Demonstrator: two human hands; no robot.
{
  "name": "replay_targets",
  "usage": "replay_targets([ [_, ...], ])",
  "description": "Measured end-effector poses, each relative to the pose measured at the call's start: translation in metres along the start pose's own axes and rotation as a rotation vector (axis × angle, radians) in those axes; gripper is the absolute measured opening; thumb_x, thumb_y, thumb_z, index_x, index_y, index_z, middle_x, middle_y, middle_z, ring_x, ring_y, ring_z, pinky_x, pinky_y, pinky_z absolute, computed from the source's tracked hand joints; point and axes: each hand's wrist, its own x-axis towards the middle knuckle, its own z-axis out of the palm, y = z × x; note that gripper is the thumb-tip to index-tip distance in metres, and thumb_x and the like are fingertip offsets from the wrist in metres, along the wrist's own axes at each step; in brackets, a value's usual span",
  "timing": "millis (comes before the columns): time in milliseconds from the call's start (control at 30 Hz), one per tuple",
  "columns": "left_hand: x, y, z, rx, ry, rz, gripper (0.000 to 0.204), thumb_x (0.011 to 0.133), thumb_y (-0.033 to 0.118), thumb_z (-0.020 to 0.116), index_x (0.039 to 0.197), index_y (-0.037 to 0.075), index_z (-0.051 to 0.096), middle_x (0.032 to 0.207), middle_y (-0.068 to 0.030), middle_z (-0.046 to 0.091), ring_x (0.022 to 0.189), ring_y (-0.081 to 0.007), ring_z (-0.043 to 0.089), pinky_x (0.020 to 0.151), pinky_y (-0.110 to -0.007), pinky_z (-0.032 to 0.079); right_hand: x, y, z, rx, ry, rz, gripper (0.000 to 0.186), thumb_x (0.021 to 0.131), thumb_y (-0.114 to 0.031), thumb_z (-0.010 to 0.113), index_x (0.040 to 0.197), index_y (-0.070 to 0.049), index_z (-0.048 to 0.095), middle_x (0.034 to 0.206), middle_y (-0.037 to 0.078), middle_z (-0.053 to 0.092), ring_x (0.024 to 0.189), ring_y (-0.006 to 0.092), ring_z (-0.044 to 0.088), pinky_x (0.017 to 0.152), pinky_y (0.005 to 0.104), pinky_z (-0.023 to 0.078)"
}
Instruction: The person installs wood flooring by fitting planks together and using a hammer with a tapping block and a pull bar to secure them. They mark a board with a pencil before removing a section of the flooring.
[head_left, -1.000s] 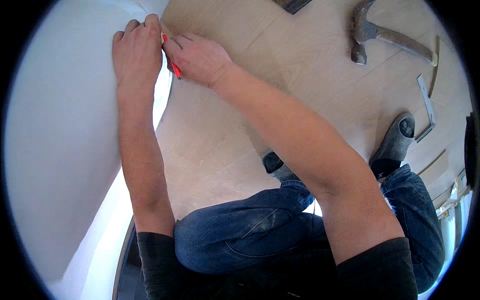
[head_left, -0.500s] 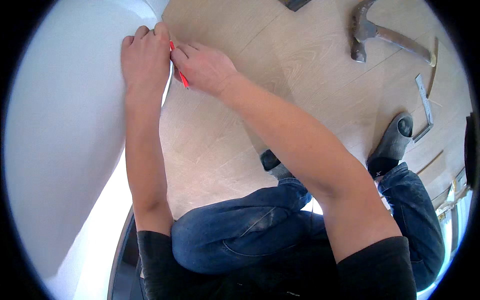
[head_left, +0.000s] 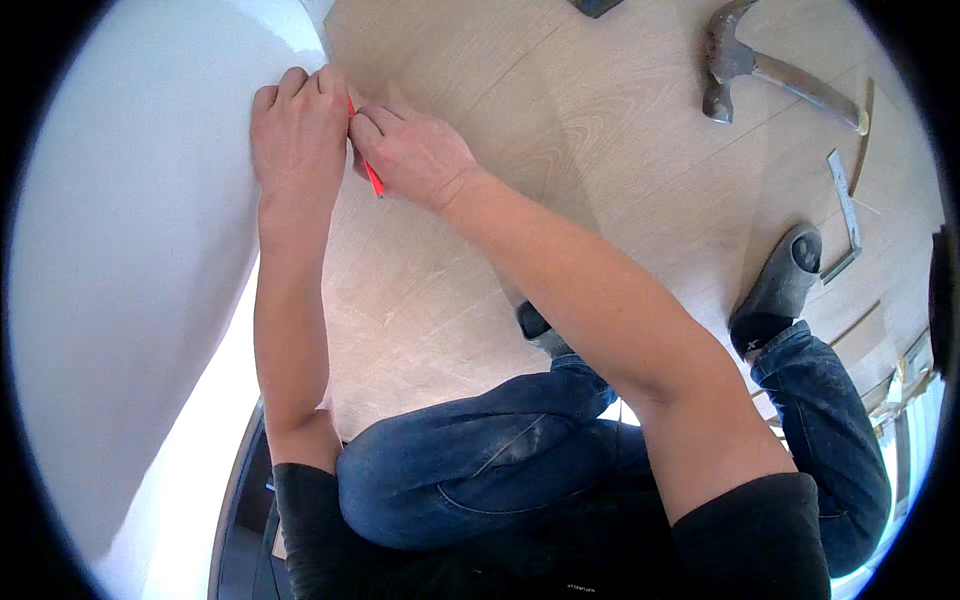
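Observation:
My right hand grips a thin red pencil, whose upper end is hidden between my two hands. My left hand lies flat with fingers together at the edge where the white wall meets the light wooden floor. It holds nothing that I can see, and it touches my right hand. Both forearms reach up from the lower edge. My knees in blue jeans rest on the floor below them.
A claw hammer lies on the floorboards at the upper right. A metal try square lies to the right, beside my grey shoe. Thin wood strips sit near the right rim. A dark object corner shows at the top edge.
Both hands have shifted slightly to the right along the wall edge and stayed pressed together, with the red pencil still in my right hand.

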Motion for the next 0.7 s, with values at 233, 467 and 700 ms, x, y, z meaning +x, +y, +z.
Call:
replay_targets([
  [233, -0.022, 0.010, 0.007, -0.027, 0.002, 0.009, 0.017, 0.079, 0.011, 0.073, 0.085, 0.014, 0.058, 0.081, -0.0004, 0.069, 0.089, -0.0170, 0.064, 0.081, -0.033, 0.047, -0.020, -0.009, 0.001, 0.034, -0.073, 0.018, 0.019, 0.091, -0.020, 0.066, 0.102, -0.005, 0.062, 0.110, 0.009, 0.067, 0.104, 0.0254, 0.067, 0.080, 0.0384, 0.061],
  [467, -0.042, 0.020, 0.023, -0.062, 0.005, 0.025, 0.017, 0.082, 0.009, 0.069, 0.094, 0.013, 0.058, 0.083, 0.0000, 0.067, 0.092, -0.0179, 0.064, 0.083, -0.033, 0.048, -0.042, -0.006, 0.019, -0.049, 0.040, -0.047, 0.022, 0.085, -0.022, 0.071, 0.097, -0.008, 0.059, 0.104, 0.005, 0.065, 0.094, 0.0209, 0.067, 0.071, 0.0328, 0.060],
  [700, -0.060, 0.033, 0.036, -0.027, -0.029, 0.019, 0.027, 0.082, 0.010, 0.068, 0.109, 0.010, 0.064, 0.091, 0.0005, 0.072, 0.095, -0.0152, 0.065, 0.084, -0.032, 0.048, -0.060, -0.006, 0.026, -0.022, -0.013, -0.036, 0.024, 0.085, -0.022, 0.071, 0.098, -0.006, 0.059, 0.106, 0.006, 0.065, 0.097, 0.0222, 0.066, 0.073, 0.0341, 0.060],
])
